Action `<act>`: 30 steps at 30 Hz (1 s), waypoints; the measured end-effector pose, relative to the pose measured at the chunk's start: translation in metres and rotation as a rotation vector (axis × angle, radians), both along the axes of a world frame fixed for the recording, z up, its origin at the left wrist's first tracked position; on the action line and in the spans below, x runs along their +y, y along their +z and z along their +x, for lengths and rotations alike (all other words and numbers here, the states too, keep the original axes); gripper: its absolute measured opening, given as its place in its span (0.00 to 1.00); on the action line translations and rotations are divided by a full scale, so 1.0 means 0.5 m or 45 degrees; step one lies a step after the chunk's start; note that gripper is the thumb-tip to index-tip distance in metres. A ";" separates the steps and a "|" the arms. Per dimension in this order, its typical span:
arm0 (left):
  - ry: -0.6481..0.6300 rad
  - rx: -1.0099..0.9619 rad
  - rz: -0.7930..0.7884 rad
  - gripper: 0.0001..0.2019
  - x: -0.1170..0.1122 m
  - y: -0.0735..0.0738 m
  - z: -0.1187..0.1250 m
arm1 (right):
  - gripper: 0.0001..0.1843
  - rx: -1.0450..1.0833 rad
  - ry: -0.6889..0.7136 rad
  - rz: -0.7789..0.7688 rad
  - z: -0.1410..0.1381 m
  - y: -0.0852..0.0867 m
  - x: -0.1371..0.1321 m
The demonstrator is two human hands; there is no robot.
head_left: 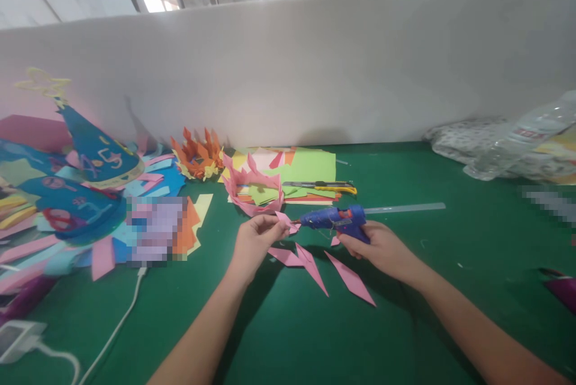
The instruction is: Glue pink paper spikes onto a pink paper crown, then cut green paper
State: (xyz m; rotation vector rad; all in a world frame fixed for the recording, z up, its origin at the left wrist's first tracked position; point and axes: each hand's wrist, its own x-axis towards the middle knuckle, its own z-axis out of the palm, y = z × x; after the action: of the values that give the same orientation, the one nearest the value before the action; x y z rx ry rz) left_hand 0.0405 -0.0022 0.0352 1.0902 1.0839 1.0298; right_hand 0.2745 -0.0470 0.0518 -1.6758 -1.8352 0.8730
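My right hand point(375, 247) grips a blue hot glue gun point(333, 218), and a long clear glue stick point(405, 208) juts from its back end. Pinched in my left hand point(258, 241) is a small folded pink paper piece point(288, 221); the gun's nozzle points at it, and whether they touch I cannot tell. Below my hands, several pink folded paper pieces point(351, 278) lie on the green table point(306, 343). Just behind my left hand stands a pink paper crown point(252, 184) with pointed tips.
Behind the crown are stacked coloured paper sheets point(315, 163) with a yellow utility knife point(321, 185) on them. An orange paper crown point(198, 154) and blue cone hats point(96, 145) stand left. A plastic bottle point(522, 133) lies at right. A white cable point(119, 325) crosses the left.
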 end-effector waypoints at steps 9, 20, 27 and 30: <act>-0.028 -0.004 0.013 0.13 0.000 0.000 0.000 | 0.23 -0.031 0.007 0.014 -0.002 0.003 0.000; -0.042 -0.032 -0.023 0.13 -0.003 0.009 0.002 | 0.23 -0.042 0.008 0.034 0.000 0.005 0.001; 0.017 -0.064 -0.052 0.14 0.002 0.001 0.001 | 0.23 -0.058 0.000 0.015 0.003 0.003 0.002; 0.011 -0.066 -0.046 0.14 0.004 -0.003 0.000 | 0.24 -0.077 0.006 0.017 0.003 0.002 0.002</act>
State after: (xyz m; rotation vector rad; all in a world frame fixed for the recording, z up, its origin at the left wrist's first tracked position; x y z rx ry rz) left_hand 0.0402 -0.0003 0.0336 1.0256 1.0624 1.0365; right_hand 0.2762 -0.0458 0.0529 -1.7079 -1.8815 0.8187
